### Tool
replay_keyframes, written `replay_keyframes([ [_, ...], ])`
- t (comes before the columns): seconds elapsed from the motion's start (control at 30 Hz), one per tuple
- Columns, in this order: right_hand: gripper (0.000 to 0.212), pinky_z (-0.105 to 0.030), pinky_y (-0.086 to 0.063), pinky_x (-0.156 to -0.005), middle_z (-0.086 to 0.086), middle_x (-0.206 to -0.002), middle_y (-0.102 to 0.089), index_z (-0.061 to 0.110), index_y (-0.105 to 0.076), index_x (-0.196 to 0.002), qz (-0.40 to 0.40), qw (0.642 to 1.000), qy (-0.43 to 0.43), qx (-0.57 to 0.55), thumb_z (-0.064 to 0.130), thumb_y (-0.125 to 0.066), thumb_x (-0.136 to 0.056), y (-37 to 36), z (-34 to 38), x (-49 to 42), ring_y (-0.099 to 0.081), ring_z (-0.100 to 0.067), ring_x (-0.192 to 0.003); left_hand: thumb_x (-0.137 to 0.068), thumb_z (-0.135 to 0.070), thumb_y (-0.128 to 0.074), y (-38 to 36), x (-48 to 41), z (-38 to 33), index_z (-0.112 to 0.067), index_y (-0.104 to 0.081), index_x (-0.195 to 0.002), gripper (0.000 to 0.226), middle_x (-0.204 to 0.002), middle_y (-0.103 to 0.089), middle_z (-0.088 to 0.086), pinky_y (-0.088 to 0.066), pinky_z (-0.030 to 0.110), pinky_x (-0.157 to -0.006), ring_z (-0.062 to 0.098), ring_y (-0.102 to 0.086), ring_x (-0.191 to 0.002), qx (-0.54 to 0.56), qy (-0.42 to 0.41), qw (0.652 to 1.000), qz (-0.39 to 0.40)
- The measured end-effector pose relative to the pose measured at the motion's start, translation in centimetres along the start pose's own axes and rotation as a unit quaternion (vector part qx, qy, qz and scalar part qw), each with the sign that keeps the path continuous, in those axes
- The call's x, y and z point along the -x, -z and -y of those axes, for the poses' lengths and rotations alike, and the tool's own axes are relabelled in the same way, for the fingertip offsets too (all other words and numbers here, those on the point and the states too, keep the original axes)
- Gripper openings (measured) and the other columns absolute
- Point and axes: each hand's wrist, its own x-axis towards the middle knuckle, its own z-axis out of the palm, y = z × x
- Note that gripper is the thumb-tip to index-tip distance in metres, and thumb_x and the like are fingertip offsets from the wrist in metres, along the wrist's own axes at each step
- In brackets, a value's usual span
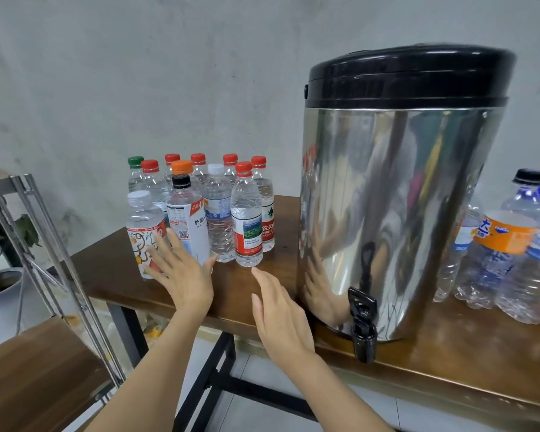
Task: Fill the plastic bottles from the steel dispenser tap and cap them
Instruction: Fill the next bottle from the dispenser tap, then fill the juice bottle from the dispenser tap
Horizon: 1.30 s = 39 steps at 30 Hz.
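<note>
The left hand (181,272) and right hand (281,310) hover flat, fingers spread and empty, by the capped bottles (219,213) grouped left of the dispenser (396,198) — seemingly herding them aside — while its tap (363,325) overhangs the tabletop (113,263) edge so a bottle fits beneath.

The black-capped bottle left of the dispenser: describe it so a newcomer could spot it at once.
Find the steel dispenser on the wooden table; capped bottles cluster to its left. In their front row, behind the left hand, stands the black-capped bottle: the cluster's only black cap, white label.
</note>
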Motion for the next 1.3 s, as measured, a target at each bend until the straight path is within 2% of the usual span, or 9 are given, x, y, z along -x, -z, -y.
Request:
replay_keyframes([
  [0.17,0.047,-0.033,-0.054,-0.094,-0.002,-0.146,-0.046,0.018,-0.045,-0.143,0.063,0.998,0.024,-0.016,0.035,-0.028,-0.103,2.0,0.6,0.4,-0.051,-0.017,-0.128,-0.09,-0.041,-0.067,3.1,4.2,-1.5,-0.008,-0.017,-0.155,0.088,-0.158,-0.023,0.024,-0.023,0.063,-0.114,0.044,-0.025,-0.144,0.057,-0.04,0.997,0.02],
  [0.33,0.037,-0.031,-0.05,-0.099,-0.006,-0.136,-0.056,0.014,-0.06,-0.127,0.019,0.994,0.105,-0.017,0.029,-0.037,-0.102,7.5,2.9,2.3,-0.052,-0.019,-0.126,-0.098,-0.034,-0.057,8.8,8.5,-4.5,-0.015,-0.039,-0.146,0.055,-0.145,-0.047,0.01,-0.031,0.053,-0.112,0.03,-0.04,-0.136,0.186,-0.118,0.975,0.014],
  [0.5,0.027,-0.031,-0.042,-0.108,-0.009,-0.125,-0.063,0.007,-0.067,-0.117,-0.073,0.986,0.148,0.015,0.019,-0.048,-0.101,14.7,3.2,5.3,-0.053,-0.024,-0.121,-0.102,-0.031,-0.051,14.0,12.5,-8.8,-0.016,-0.052,-0.134,0.035,-0.129,-0.058,0.002,-0.041,0.044,-0.103,0.024,-0.051,-0.122,0.32,-0.223,0.921,-0.016],
  [0.67,0.04,-0.031,-0.042,-0.105,-0.009,-0.122,-0.064,0.006,-0.07,-0.11,-0.148,0.983,0.09,0.064,0.028,-0.037,-0.107,20.6,-0.9,8.7,-0.051,-0.026,-0.12,-0.101,-0.029,-0.047,16.4,16.9,-14.5,-0.015,-0.056,-0.126,0.03,-0.117,-0.058,-0.008,-0.046,0.042,-0.095,0.019,-0.055,-0.11,0.411,-0.287,0.865,-0.013],
  [0.8,0.05,-0.027,-0.035,-0.106,-0.005,-0.124,-0.063,0.01,-0.07,-0.112,-0.156,0.98,0.008,0.124,0.037,-0.029,-0.108,24.4,-5.6,10.9,-0.048,-0.022,-0.121,-0.102,-0.027,-0.048,15.3,21.1,-19.5,-0.018,-0.057,-0.126,0.027,-0.113,-0.058,-0.012,-0.046,0.033,-0.092,0.014,-0.055,-0.107,0.44,-0.337,0.831,0.042],
  [0.9,0.051,-0.035,-0.04,-0.105,-0.004,-0.127,-0.061,0.012,-0.067,-0.118,-0.148,0.974,-0.064,0.158,0.042,-0.027,-0.107,26.4,-9.6,12.4,-0.049,-0.023,-0.12,-0.099,-0.033,-0.044,12.4,23.9,-23.1,-0.019,-0.057,-0.125,0.032,-0.114,-0.062,-0.01,-0.044,0.035,-0.094,0.014,-0.053,-0.106,0.458,-0.333,0.816,0.117],
  [0.97,0.046,-0.04,-0.043,-0.102,-0.002,-0.13,-0.06,0.014,-0.063,-0.124,-0.137,0.969,-0.116,0.172,0.042,-0.032,-0.105,27.3,-12.2,13.3,-0.047,-0.021,-0.121,-0.098,-0.037,-0.044,9.7,25.6,-25.1,-0.02,-0.055,-0.128,0.036,-0.119,-0.062,-0.007,-0.043,0.039,-0.097,0.017,-0.052,-0.111,0.438,-0.322,0.823,0.164],
  [1.07,0.043,-0.041,-0.044,-0.102,-0.001,-0.138,-0.054,0.017,-0.052,-0.136,-0.119,0.958,-0.202,0.164,0.042,-0.04,-0.102,28.6,-15.7,14.4,-0.042,-0.021,-0.125,-0.101,-0.034,-0.048,5.8,27.8,-27.6,-0.021,-0.046,-0.138,0.039,-0.138,-0.051,-0.003,-0.036,0.041,-0.106,0.021,-0.042,-0.128,0.337,-0.315,0.862,0.211],
  [1.3,0.063,-0.042,-0.041,-0.103,-0.004,-0.151,-0.038,0.019,-0.029,-0.152,-0.106,0.93,-0.329,0.126,0.043,-0.052,-0.099,31.2,-21.9,14.3,-0.035,-0.026,-0.135,-0.101,-0.039,-0.047,-0.2,30.0,-30.7,-0.016,-0.025,-0.153,0.06,-0.16,-0.024,0.012,-0.021,0.049,-0.117,0.032,-0.022,-0.146,0.16,-0.297,0.914,0.226],
])
